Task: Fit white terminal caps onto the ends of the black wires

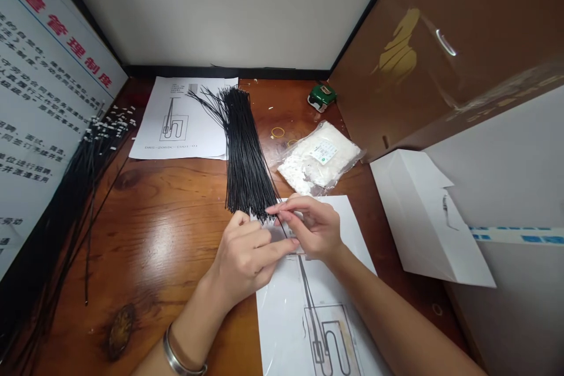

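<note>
A thick bundle of thin black wires (247,153) lies on the table, its near ends beside my hands. One black wire (282,225) runs from the bundle's right edge down between my fingers. My right hand (316,228) pinches this wire near its end, thumb and fingertips close together. My left hand (244,249) is closed, with its index finger reaching across to the same wire; its thumb is mostly hidden. Beneath both hands lies a printed drawing sheet (282,317), showing long leads and a looped shape in a box.
Another drawing sheet (198,129) lies partly under the bundle. A clear bag of white pieces (317,158) and a green tape measure (321,97) are at the right. More black wires with white connectors (106,129) lie along the left wall. A folded white card (423,211) stands right.
</note>
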Demonstrator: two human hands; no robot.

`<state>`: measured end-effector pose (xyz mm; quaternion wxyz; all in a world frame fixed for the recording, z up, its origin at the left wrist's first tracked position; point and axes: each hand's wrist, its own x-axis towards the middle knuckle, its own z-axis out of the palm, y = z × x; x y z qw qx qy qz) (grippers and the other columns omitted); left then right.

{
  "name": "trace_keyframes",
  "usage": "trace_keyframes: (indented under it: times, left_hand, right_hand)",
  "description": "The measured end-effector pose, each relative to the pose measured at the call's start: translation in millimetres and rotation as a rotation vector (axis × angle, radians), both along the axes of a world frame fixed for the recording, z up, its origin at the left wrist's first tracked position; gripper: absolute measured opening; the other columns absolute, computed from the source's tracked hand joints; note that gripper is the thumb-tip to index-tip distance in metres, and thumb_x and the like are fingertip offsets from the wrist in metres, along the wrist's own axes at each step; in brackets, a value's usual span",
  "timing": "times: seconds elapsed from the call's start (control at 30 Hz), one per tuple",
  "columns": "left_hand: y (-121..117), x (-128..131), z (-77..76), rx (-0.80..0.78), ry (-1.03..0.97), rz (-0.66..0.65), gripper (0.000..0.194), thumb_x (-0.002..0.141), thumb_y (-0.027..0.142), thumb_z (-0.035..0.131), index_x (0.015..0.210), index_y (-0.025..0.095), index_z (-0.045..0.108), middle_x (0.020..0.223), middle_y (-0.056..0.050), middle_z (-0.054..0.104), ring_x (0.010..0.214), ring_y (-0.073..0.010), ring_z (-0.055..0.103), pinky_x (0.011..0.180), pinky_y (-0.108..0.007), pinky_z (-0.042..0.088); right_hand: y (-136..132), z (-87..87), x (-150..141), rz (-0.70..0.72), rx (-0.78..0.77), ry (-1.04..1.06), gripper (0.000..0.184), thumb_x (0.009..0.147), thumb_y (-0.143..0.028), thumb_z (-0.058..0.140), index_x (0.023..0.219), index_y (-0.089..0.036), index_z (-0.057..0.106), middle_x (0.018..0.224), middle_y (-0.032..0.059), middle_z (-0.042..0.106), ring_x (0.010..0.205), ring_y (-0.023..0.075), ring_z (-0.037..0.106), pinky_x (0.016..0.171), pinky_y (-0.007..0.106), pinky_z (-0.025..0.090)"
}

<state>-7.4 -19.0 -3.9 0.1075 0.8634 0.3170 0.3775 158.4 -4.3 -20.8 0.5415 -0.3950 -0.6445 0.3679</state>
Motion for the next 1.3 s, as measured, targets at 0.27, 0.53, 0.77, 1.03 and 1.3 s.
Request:
trace_keyframes:
  times: [0.27,0.53,0.77,1.03,1.3]
  left_hand:
    - [-1.1,-0.7,0.0,-0.067,-0.096,-0.071,0.038,0.083,0.008,0.051,0.113,0.027,0.065,0.053,0.005,0.054,0.049,-0.0118,0.041,0.059,-0.032,0.027]
    - [-5.9,-6.4,7.6,-0.47,-0.223,0.03,0.04,0.085,0.022,0.046,0.125,0.019,0.051,0.088,-0.001,0.073,0.057,-0.0143,0.054,0.065,-0.034,0.039]
    - [-2.7,-5.2,10.1,-0.606,-0.172,0.094,0.04,0.097,0.036,0.034,0.11,0.018,0.067,0.083,-0.001,0.075,0.062,-0.0152,0.059,0.067,-0.034,0.035]
    - [-4.6,-8.7,9.5,-0.506,-0.324,0.098,0.043,0.098,0.035,0.036,0.088,0.017,0.074,0.074,-0.003,0.075,0.056,-0.0129,0.058,0.065,-0.033,0.035]
    - [-5.6,-7.9,5.3,-0.512,-0.343,-0.115,0.043,0.097,0.039,0.038,0.086,0.018,0.073,0.07,-0.003,0.074,0.054,-0.0135,0.057,0.063,-0.032,0.034]
  right_hand:
    - [0.4,6.9,3.4,0.111,-0.229,0.235,0.005,0.084,-0.026,0.064,0.082,-0.022,0.063,0.063,0.0002,0.071,0.052,0.0161,0.068,0.049,0.028,0.057]
    - [-0.2,11.6,10.0,0.363,-0.447,0.4,0.011,0.082,-0.029,0.067,0.08,-0.02,0.061,0.064,0.001,0.073,0.052,0.0158,0.069,0.049,0.026,0.056]
    - [-1.6,13.2,9.7,0.633,-0.6,0.417,0.008,0.084,-0.025,0.065,0.081,-0.019,0.06,0.072,0.0029,0.076,0.063,0.0165,0.073,0.055,0.025,0.058]
    - [7.5,5.2,5.6,0.083,-0.367,0.357,0.009,0.084,-0.027,0.065,0.083,-0.019,0.061,0.08,0.0035,0.076,0.052,0.0124,0.069,0.04,0.018,0.048]
    - [0.4,8.5,-0.4,0.088,-0.229,0.205,0.002,0.082,-0.018,0.064,0.082,-0.02,0.064,0.071,0.0019,0.074,0.056,0.0117,0.067,0.046,0.021,0.052]
